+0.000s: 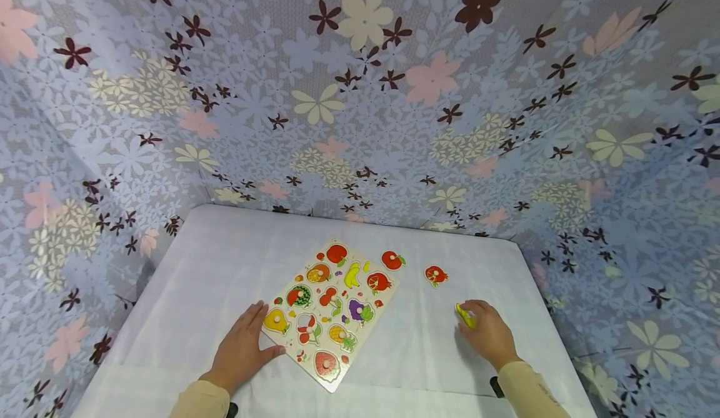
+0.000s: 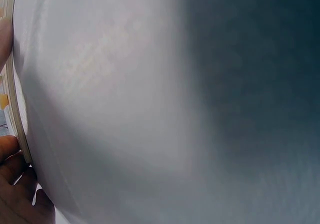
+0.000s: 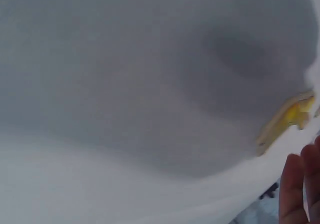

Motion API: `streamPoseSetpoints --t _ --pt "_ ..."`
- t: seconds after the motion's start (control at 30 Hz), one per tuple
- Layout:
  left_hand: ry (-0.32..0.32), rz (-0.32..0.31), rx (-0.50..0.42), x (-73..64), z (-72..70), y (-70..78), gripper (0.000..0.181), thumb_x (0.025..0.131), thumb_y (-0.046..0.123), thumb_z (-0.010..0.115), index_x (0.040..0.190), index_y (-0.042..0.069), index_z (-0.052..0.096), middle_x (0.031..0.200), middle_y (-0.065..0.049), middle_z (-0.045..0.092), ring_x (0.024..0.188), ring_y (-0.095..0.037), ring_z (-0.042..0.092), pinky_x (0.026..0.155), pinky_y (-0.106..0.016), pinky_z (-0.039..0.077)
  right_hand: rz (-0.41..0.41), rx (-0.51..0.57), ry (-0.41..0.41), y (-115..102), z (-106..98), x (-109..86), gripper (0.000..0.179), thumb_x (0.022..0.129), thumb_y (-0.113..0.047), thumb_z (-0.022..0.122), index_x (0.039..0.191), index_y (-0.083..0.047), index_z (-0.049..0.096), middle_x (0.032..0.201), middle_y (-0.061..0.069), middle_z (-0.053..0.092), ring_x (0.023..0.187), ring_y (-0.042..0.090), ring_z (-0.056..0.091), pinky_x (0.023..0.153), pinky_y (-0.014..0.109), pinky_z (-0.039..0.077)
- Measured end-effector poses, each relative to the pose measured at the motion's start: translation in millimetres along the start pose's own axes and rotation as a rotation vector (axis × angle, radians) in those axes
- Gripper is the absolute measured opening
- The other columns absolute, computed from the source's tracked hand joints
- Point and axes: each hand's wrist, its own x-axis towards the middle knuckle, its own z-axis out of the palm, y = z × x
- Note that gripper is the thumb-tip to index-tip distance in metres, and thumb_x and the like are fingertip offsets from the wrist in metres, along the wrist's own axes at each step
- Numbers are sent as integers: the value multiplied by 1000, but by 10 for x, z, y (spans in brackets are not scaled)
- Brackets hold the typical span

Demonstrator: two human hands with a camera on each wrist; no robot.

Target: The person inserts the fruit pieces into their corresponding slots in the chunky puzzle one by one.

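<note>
A wooden fruit peg puzzle board (image 1: 339, 375) lies at a slant on the white-covered table. My left hand (image 1: 242, 346) rests at its left corner, thumb and fingers spread along the edge. The left wrist view shows fingers (image 2: 12, 169) against the board's side. On the right, my right hand (image 1: 490, 333) is over a yellow banana piece (image 1: 464, 315), hiding part of it. In the right wrist view the banana piece (image 3: 285, 124) lies on the cloth, its knob showing, with straight fingers (image 3: 294, 184) just beside it.
A loose red round fruit piece (image 1: 392, 260) lies by the board's right corner. Farther right is a loose pomegranate piece (image 1: 435, 275). Several knobbed pieces, such as the watermelon (image 1: 299, 295) and grapes (image 1: 360, 310), sit in the board. Flowered fabric (image 1: 360, 124) surrounds the table.
</note>
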Motion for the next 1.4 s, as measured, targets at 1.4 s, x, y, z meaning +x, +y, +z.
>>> streamPoseSetpoints --t 1.4 --pt "-7 -6 -8 5 1 4 105 73 51 85 151 -2 39 157 -19 34 143 -38 31 112 -54 33 109 2 -18 109 152 74 31 82 -10 82 108 1 69 110 17 65 98 35 62 94 56 50"
